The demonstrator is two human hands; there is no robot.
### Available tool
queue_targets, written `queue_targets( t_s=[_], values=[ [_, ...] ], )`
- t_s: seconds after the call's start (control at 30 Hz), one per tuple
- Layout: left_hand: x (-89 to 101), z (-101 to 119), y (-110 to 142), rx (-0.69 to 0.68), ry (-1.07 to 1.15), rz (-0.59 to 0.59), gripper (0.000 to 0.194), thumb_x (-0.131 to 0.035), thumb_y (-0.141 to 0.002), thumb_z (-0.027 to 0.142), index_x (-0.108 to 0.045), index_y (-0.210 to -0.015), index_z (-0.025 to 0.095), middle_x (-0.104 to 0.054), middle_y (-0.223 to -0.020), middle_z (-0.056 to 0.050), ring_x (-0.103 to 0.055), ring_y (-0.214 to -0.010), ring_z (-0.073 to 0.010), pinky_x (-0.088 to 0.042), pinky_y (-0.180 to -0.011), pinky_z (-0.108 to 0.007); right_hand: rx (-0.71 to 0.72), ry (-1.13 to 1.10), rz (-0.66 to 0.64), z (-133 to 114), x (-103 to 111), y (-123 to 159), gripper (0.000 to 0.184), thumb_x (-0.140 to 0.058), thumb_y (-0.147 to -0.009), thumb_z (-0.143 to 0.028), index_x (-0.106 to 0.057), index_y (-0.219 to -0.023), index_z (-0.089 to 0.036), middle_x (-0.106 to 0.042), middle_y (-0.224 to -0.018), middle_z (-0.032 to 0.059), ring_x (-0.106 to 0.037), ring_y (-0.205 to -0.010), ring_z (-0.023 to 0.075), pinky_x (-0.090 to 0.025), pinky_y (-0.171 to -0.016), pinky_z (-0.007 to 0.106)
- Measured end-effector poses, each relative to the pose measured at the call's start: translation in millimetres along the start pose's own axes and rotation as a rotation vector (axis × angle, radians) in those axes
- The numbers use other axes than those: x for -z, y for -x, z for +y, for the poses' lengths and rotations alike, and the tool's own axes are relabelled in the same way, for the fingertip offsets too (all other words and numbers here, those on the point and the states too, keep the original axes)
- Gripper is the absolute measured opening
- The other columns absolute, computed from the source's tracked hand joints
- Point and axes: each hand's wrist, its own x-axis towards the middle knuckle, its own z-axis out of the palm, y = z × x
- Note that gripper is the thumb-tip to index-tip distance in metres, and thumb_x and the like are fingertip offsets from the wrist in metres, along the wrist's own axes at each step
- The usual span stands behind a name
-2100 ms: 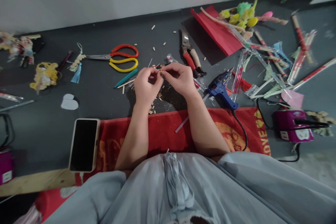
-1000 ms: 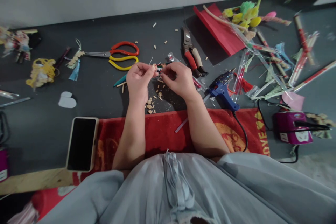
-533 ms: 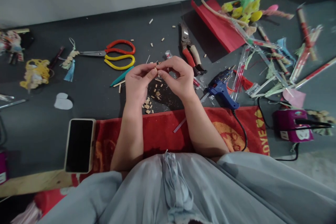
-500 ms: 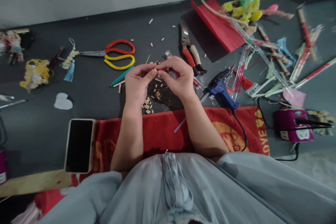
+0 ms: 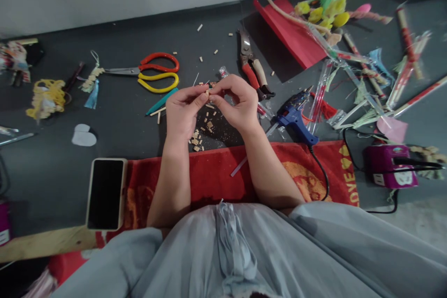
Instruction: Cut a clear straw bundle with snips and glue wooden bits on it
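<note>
My left hand (image 5: 185, 109) and my right hand (image 5: 237, 102) meet fingertip to fingertip over the dark table. Between them they pinch a small pale wooden piece (image 5: 207, 93), mostly covered by the fingers. Beneath and between the hands lie several small wooden bits (image 5: 196, 139) with fine crumbs around them. Teal-coloured tool (image 5: 162, 101), perhaps a pen or tweezers, lies by my left hand. Just beyond my right hand rest pruning shears (image 5: 250, 65) with red and white handles. To its right is a blue hot glue gun (image 5: 295, 118).
Scissors (image 5: 159, 72) with red and yellow handles lie back left. A phone (image 5: 106, 194) rests on the near left, beside a red towel (image 5: 216, 172). At right are red paper (image 5: 293, 37), wrapped sticks (image 5: 363, 65) and a purple power block (image 5: 389, 165) with black cables.
The fingertips have shifted very slightly around the small wooden piece, which shows a little more. Both hands stay in nearly the same place.
</note>
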Motion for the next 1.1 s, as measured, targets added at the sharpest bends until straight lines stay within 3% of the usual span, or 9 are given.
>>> queue_targets(
  t_s=[0.27,0.63,0.87,1.1],
  values=[
    [1.1,-3.5,-0.5,-0.061,-0.062,0.016,0.018,-0.069,-0.074,0.041,-0.071,-0.086,0.028,-0.074,-0.09,0.0,-0.07,-0.088,-0.0145,-0.059,-0.082,-0.032,-0.026,-0.025,-0.027,1.6,0.7,0.6,0.025,-0.056,-0.085,-0.047,-0.061,-0.083,-0.022,-0.06,-0.08,0.0017,-0.057,-0.078,0.0144,-0.05,-0.074,0.034],
    [1.1,3.6,-0.4,-0.116,-0.114,0.024,0.009,-0.072,-0.073,0.033,-0.072,-0.079,0.027,-0.073,-0.083,0.001,-0.069,-0.084,-0.0126,-0.057,-0.08,-0.03,0.016,0.043,-0.032,3.9,2.4,0.0,0.01,-0.057,-0.083,-0.03,-0.06,-0.078,-0.022,-0.059,-0.077,0.0005,-0.055,-0.074,0.0132,-0.048,-0.072,0.033],
    [-0.4,0.5,0.4,-0.111,-0.131,0.04,0.011,-0.071,-0.073,0.035,-0.072,-0.079,0.026,-0.073,-0.084,0.0,-0.069,-0.086,-0.0133,-0.057,-0.081,-0.03,-0.003,0.038,-0.04,3.4,2.1,0.3,0.011,-0.055,-0.083,-0.03,-0.057,-0.075,-0.022,-0.058,-0.076,0.0003,-0.054,-0.075,0.0134,-0.048,-0.074,0.033],
    [-4.8,-4.3,-0.1,-0.044,0.066,0.003,0.019,-0.068,-0.076,0.04,-0.07,-0.089,0.027,-0.072,-0.091,-0.001,-0.069,-0.087,-0.0135,-0.057,-0.081,-0.031,-0.023,-0.031,0.02,4.4,-2.8,2.6,0.02,-0.057,-0.085,-0.04,-0.056,-0.082,-0.02,-0.058,-0.08,0.0011,-0.055,-0.075,0.0118,-0.05,-0.073,0.03]
  ],
)
